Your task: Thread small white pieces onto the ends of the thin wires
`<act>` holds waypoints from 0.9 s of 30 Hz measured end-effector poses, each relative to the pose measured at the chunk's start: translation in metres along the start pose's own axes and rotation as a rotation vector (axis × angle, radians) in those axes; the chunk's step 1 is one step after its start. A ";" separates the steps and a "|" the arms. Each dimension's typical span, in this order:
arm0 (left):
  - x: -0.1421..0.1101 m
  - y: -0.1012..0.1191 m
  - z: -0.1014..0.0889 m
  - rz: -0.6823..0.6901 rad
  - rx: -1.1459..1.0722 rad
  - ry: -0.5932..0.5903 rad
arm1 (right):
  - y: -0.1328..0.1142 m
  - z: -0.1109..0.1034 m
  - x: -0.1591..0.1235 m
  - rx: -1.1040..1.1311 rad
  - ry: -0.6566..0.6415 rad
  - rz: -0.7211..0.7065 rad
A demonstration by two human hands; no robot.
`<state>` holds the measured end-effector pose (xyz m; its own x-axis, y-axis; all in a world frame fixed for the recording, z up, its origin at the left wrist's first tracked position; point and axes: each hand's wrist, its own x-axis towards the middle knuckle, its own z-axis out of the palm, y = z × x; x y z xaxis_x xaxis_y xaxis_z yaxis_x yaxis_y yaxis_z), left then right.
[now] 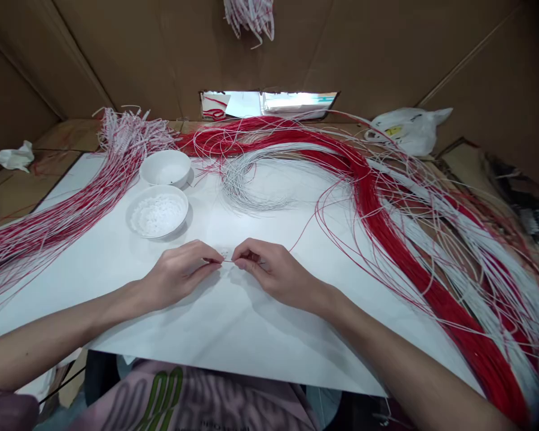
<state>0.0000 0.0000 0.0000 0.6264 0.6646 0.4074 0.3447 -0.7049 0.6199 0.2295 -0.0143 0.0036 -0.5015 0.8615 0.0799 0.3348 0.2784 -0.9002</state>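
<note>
My left hand [182,275] and my right hand [269,272] rest on a white sheet [233,323], fingertips almost touching. Both are pinched on a thin red wire [303,230] that runs off to the right toward the big bundle. Something small and pale sits between the fingertips; I cannot make out what it is. A white bowl of small white parts [158,212] stands just beyond my left hand, and a second white bowl [165,167] behind it.
A thick bundle of red and white wires [386,203] curves across the right side. A coil of white wires [251,185] lies at centre. Finished red-and-white wires [58,221] fan out left. Cardboard walls enclose the bench; a plastic bag [408,129] sits at back right.
</note>
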 end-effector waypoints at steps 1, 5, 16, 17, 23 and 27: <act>0.000 0.000 0.000 0.004 -0.001 0.010 | 0.000 0.000 0.000 0.004 0.003 -0.011; 0.000 -0.002 0.001 0.006 -0.001 0.057 | -0.002 0.001 -0.001 -0.030 0.020 -0.052; -0.003 0.001 0.005 0.015 -0.009 0.092 | 0.002 0.011 -0.004 -0.337 0.181 -0.378; -0.003 0.002 0.005 0.014 -0.012 0.091 | 0.002 0.011 -0.004 -0.348 0.185 -0.386; -0.001 0.005 0.004 0.007 0.013 0.063 | 0.005 0.012 -0.003 -0.341 0.189 -0.359; 0.003 0.001 0.005 -0.056 0.079 0.063 | 0.006 0.009 -0.002 -0.319 0.214 -0.244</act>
<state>0.0052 -0.0001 -0.0017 0.5606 0.7158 0.4164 0.4333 -0.6820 0.5891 0.2252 -0.0183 -0.0058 -0.4314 0.8135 0.3901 0.4734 0.5722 -0.6697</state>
